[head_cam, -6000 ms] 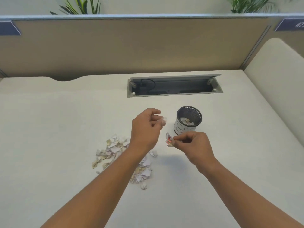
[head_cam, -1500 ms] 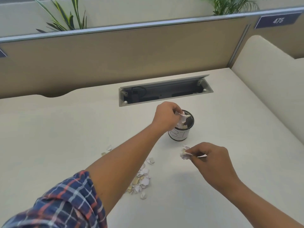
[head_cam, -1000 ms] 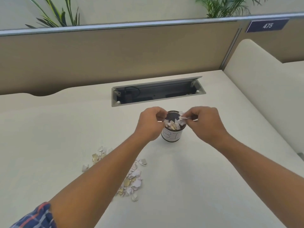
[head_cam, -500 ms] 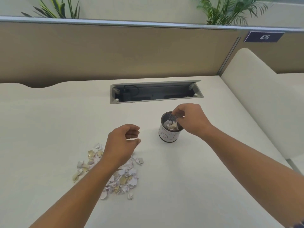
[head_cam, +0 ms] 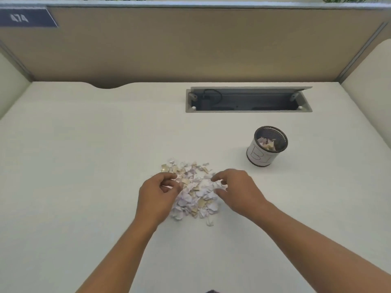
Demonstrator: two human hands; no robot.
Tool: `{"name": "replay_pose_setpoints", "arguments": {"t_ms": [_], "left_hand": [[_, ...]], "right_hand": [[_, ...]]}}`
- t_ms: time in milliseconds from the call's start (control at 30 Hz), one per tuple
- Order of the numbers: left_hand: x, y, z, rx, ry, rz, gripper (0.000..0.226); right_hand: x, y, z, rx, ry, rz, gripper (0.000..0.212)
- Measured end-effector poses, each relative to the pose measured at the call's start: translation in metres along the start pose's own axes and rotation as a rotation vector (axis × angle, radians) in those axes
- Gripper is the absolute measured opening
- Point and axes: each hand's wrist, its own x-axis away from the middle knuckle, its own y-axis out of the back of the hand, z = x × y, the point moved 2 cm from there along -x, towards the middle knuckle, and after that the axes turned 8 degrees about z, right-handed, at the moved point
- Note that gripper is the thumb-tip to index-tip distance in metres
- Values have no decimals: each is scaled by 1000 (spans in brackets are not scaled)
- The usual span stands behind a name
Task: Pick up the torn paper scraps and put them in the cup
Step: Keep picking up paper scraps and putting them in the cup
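Observation:
A heap of torn white and tan paper scraps (head_cam: 194, 193) lies on the pale desk (head_cam: 84, 166). My left hand (head_cam: 157, 196) rests on the heap's left side with curled fingers touching the scraps. On the right side my right hand (head_cam: 237, 190) has fingertips pinching at the scraps. The black mesh cup (head_cam: 267, 145), wrapped in a white label, stands upright to the right and farther back, with several scraps inside. Whether either hand holds a scrap is unclear.
An open grey cable tray (head_cam: 248, 99) is sunk into the desk behind the cup. A tan partition (head_cam: 190, 43) runs along the back, with a "474" sign (head_cam: 23, 17) at its left. A cream side panel (head_cam: 368, 68) rises at the right.
My right hand has left the cup and come down to the heap. My left hand has dropped onto the heap too. The view has shifted, so the cup now sits farther right.

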Motion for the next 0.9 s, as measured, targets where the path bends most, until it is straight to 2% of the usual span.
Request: {"name": "replay_pose_setpoints", "arguments": {"t_ms": [133,200,367,567,667,900], "left_hand": [[6,20,18,-4,31,-32,18],[8,27,24,-20,41,-50,18],[13,36,35,-107,32,-24,20],[12,35,41,-208,20,1,25],[10,30,37,-281,-17,32,30],[1,7,26,-454,-91,120,37]], "right_hand": [[-2,-26,16,209,51,81,51],[-4,-35,17,306,54,114,56],[-5,-46,18,405,77,65,32],[-4,-43,18,345,91,33,29],[-4,-39,17,319,108,15,34],[4,-21,16,163,110,-103,33]]}}
